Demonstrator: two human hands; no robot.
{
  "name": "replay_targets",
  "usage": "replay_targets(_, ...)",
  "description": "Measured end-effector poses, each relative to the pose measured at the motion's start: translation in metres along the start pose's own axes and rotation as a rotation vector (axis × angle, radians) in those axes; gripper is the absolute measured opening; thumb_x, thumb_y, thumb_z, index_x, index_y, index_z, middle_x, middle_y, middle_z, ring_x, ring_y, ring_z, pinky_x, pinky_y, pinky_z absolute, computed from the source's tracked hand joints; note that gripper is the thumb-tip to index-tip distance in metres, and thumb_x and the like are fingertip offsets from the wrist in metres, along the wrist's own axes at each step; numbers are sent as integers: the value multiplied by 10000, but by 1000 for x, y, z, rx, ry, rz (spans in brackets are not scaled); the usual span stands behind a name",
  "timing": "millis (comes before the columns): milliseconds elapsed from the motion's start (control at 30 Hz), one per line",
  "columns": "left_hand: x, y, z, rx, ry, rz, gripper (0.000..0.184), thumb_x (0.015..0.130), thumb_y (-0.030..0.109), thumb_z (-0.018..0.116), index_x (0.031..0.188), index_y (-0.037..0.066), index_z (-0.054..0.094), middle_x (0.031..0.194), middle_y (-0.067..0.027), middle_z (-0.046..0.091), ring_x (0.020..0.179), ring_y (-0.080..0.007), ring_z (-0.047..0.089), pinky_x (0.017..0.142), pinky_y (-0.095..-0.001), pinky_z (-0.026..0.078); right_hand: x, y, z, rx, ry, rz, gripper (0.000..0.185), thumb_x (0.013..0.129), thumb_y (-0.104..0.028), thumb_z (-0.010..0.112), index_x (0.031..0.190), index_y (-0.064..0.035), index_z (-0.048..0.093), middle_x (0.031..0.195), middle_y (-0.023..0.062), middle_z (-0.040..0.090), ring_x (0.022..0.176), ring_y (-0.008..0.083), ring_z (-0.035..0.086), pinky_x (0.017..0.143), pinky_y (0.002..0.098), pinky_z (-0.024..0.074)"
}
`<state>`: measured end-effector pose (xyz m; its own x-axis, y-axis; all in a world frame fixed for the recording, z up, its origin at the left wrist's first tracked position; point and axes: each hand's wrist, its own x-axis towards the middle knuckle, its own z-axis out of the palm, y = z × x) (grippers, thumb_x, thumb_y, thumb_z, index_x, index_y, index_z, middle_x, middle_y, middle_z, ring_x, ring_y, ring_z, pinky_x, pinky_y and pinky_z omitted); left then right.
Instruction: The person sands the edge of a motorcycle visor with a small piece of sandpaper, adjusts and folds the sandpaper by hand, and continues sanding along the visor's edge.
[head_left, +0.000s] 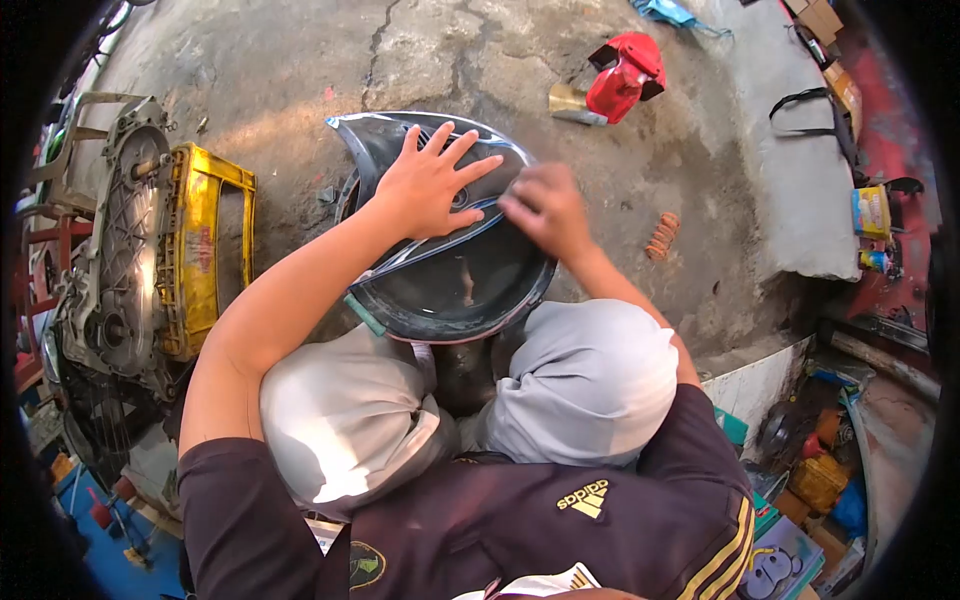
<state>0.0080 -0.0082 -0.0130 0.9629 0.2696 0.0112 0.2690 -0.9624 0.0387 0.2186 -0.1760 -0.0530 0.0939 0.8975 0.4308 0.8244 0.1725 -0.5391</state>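
A dark, curved plastic panel (498, 183) with a shiny pale edge, like a motorcycle fairing, lies across a round black basin (430, 328). My left hand (425, 192) rests flat on the panel with its fingers spread. Over the panel's right end is my right hand (550, 212), blurred by motion, with its fingers curled in. Whatever those fingers may hold is too small or hidden to make out. Dark liquid (470, 275) shows in the near half of the basin, which sits at my knees. A green piece (365, 314) touches the basin's left rim.
On the left stand a yellow crate (210, 250) and a metal engine casing (130, 250). A red object (630, 78), an orange coil spring (662, 236) and a blue bag (675, 12) lie on the concrete floor. Boxes and loose parts (820, 480) crowd the lower right.
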Motion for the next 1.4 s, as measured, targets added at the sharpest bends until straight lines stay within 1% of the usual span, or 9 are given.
replay_targets(100, -3, 1, 2, -55, -49, -10, 853, 975, 659, 687, 1718, 368, 385, 1747, -126, 414, 1610, -426, 358, 1227, -713, 327, 6, -3, -1, -3, -31, -114, 286, 843, -234, 922, 954, -34, 751, 1118, 160, 695, 1087, 388, 651, 947, 479, 545)
replay_targets(167, -5, 5, 4, -49, -62, -29, 846, 984, 666, 673, 1720, 369, 380, 1756, -123, 404, 1617, -425, 350, 1227, -716, 327, 8, 17, -1, -64, 86, 224, 270, 853, -222, 906, 956, -36, 739, 1138, 150, 692, 1093, 389, 647, 954, 487, 544)
replay_targets(333, 3, 11, -3, 10, -203, -82, 865, 1008, 744, 595, 1749, 409, 300, 1812, -91, 326, 1667, -410, 266, 1257, -751, 268, 1, -6, 3, -147, 52, -127, 241, 883, -210, 878, 944, -30, 730, 1102, 163, 680, 1066, 384, 626, 934, 491, 528)
replay_targets(433, 2, 12, 1, -9, -185, -97, 869, 1007, 748, 594, 1751, 410, 298, 1815, -90, 321, 1669, -406, 261, 1256, -754, 263, 0, 0, 0, -89, 143, 197, 242, 890, -212, 876, 908, -37, 709, 1092, 170, 673, 1067, 387, 628, 942, 493, 525)
replay_targets(900, -4, 10, 4, -64, -86, -79, 836, 1004, 697, 637, 1730, 392, 357, 1782, -124, 367, 1647, -434, 297, 1246, -761, 282, 4, -13, -3, -78, 55, -197, 212, 880, -189, 889, 909, -30, 751, 1067, 159, 710, 1024, 374, 656, 881, 494, 538)
replay_targets(1033, -11, 10, 8, -84, 1, -70, 807, 1000, 673, 657, 1707, 372, 412, 1754, -131, 415, 1628, -428, 336, 1245, -730, 297, 3, 21, -1, -122, 149, 165, 228, 870, -191, 901, 956, -20, 776, 1110, 160, 726, 1074, 375, 670, 925, 477, 559)
replay_targets(1167, -13, 8, 6, -111, 75, -62, 746, 993, 627, 688, 1659, 348, 501, 1725, -137, 455, 1607, -414, 379, 1237, -693, 324, 0, -9, -4, -29, 13, -154, 249, 850, -214, 919, 990, -43, 803, 1106, 144, 730, 1052, 359, 657, 900, 473, 550)
replay_targets(1300, -12, 8, 6, -110, 71, -64, 739, 985, 616, 700, 1647, 344, 518, 1722, -135, 458, 1602, -416, 383, 1236, -686, 325, 4, 18, -6, -101, 110, 185, 267, 838, -216, 924, 981, -35, 791, 1124, 136, 735, 1064, 361, 655, 948, 461, 543)
replay_targets(1400, -12, 8, 8, -127, 102, -59, 731, 982, 609, 704, 1639, 342, 528, 1714, -133, 467, 1592, -414, 397, 1239, -682, 319, -2, 11, -4, -36, 66, 31, 258, 833, -207, 926, 970, -34, 793, 1123, 141, 734, 1062, 363, 655, 943, 462, 543)
